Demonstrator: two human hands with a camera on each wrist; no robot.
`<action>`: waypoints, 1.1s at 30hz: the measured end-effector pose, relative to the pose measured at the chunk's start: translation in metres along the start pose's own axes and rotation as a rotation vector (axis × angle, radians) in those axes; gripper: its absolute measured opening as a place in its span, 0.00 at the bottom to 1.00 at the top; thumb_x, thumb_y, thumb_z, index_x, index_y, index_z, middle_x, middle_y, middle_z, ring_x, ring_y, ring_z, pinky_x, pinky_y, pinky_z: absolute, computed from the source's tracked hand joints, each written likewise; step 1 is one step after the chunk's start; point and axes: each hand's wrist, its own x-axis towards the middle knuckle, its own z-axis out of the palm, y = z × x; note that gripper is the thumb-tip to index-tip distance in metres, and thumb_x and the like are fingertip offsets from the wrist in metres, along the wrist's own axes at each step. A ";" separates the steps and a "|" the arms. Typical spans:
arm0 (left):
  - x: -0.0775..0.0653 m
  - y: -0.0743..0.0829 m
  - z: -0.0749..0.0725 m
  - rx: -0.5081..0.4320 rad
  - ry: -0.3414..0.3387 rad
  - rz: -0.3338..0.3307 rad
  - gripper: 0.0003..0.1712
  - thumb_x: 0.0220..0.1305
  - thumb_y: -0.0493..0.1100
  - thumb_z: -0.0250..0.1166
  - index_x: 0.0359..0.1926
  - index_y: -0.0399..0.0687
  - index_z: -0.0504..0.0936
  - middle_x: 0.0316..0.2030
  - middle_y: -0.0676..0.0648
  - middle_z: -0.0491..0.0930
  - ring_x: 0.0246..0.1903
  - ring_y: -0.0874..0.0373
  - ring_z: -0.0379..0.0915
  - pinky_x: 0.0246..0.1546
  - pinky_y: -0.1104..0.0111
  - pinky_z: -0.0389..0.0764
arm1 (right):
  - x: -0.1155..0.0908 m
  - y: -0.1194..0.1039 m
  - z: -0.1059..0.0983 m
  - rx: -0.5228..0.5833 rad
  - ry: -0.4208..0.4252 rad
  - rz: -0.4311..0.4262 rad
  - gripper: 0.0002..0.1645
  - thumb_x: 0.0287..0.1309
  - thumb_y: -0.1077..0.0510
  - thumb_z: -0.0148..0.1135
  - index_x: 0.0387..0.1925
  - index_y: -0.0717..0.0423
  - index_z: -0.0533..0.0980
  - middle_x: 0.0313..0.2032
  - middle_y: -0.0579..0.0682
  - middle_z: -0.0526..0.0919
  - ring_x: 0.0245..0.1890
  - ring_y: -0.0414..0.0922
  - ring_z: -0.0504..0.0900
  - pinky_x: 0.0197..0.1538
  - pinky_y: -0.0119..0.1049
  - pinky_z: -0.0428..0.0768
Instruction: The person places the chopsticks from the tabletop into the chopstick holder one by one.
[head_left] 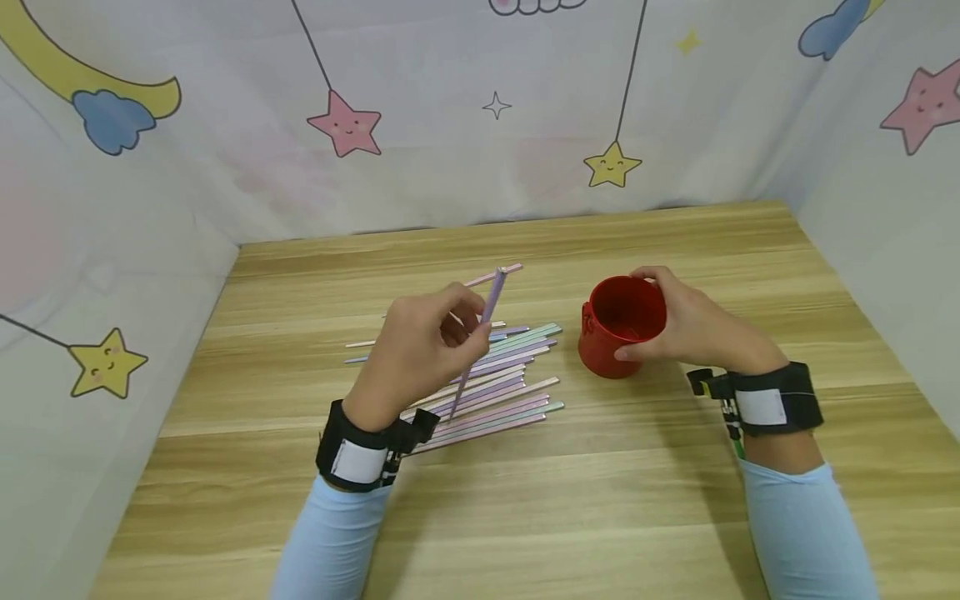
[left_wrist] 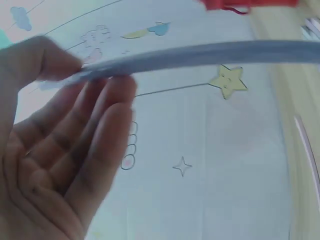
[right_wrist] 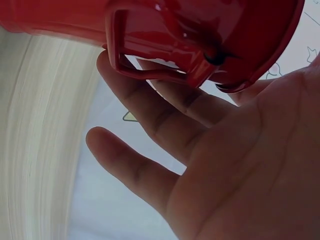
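Observation:
My left hand [head_left: 423, 346] pinches a purple chopstick [head_left: 492, 297] between thumb and fingertips, its thick end up and its thin end slanting down over the pile. In the left wrist view the same purple chopstick [left_wrist: 200, 54] crosses the top of the picture. Right of the pile stands a small red bucket [head_left: 600, 354], tilted slightly. My right hand [head_left: 693, 325] grips its rim and far side, thumb at the near side. A looped red handle on the bucket [right_wrist: 250, 30] shows in the right wrist view, beside the fingers. Inside the bucket, only red walls show.
Several pastel chopsticks [head_left: 525, 407] lie loosely side by side on the wooden table [head_left: 600, 500], partly under my left hand. A pink chopstick [head_left: 513, 268] lies apart, farther back. A white curtain [head_left: 450, 183] with printed stars hangs behind the table and along its sides.

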 end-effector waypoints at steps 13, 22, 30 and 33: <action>0.032 0.020 0.013 -0.506 0.525 0.132 0.13 0.64 0.36 0.65 0.39 0.26 0.75 0.31 0.37 0.84 0.27 0.50 0.85 0.29 0.60 0.86 | 0.000 -0.002 0.002 0.016 -0.002 0.002 0.61 0.44 0.48 0.84 0.70 0.57 0.55 0.62 0.57 0.72 0.60 0.57 0.71 0.50 0.54 0.82; 0.042 0.023 0.053 -0.559 0.509 0.140 0.11 0.65 0.33 0.64 0.42 0.28 0.74 0.35 0.36 0.82 0.30 0.44 0.85 0.33 0.58 0.87 | -0.001 0.000 0.003 0.026 -0.002 0.006 0.60 0.45 0.49 0.83 0.70 0.57 0.54 0.62 0.57 0.72 0.61 0.57 0.71 0.51 0.55 0.82; 0.043 0.019 0.080 -0.441 0.443 0.140 0.09 0.63 0.31 0.66 0.42 0.33 0.77 0.36 0.40 0.84 0.34 0.53 0.85 0.37 0.64 0.86 | 0.000 -0.001 0.004 0.026 -0.001 0.005 0.61 0.45 0.47 0.83 0.71 0.57 0.55 0.62 0.57 0.72 0.60 0.57 0.71 0.53 0.57 0.81; 0.043 0.014 0.090 -0.425 0.410 0.128 0.07 0.63 0.32 0.67 0.41 0.34 0.78 0.35 0.41 0.85 0.34 0.55 0.85 0.37 0.65 0.86 | 0.000 -0.001 0.004 0.017 0.001 -0.001 0.61 0.45 0.47 0.83 0.71 0.57 0.54 0.62 0.56 0.72 0.60 0.57 0.71 0.52 0.56 0.81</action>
